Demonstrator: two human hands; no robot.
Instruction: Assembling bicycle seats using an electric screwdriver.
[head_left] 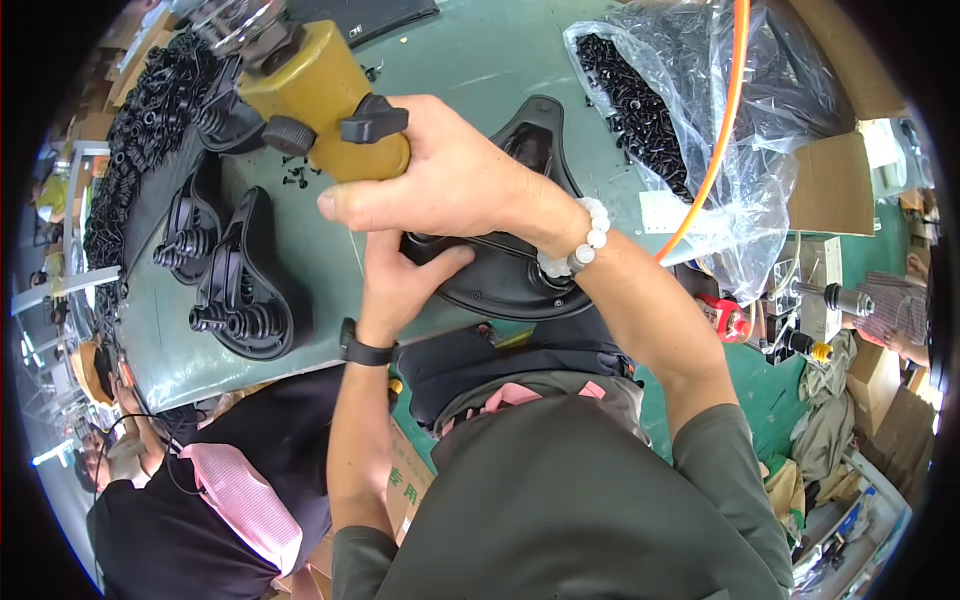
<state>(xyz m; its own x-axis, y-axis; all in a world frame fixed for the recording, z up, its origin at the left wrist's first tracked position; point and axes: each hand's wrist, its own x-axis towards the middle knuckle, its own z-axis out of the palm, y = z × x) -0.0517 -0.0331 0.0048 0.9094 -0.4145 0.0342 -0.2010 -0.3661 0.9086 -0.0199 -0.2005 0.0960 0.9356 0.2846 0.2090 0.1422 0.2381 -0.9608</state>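
Note:
My right hand (455,170), with a white bead bracelet at the wrist, is closed round a mustard-yellow air screwdriver (322,85) that has black knobs. The tool's tip cannot be made out. Below it, my left hand (393,285) grips the left side of a black plastic base (500,285), its thumb lying on top; the other fingers are mostly hidden behind my right hand. The base is rounded at the near end and narrows away from me. My right wrist and forearm cover part of it.
Left on the green table (330,325) stand several similar black bases with ribbed parts (245,290). Behind them is a heap of black parts (150,130). A clear bag of black screws (635,115) lies at right, crossed by an orange hose (715,150). Another person (215,500) sits at left.

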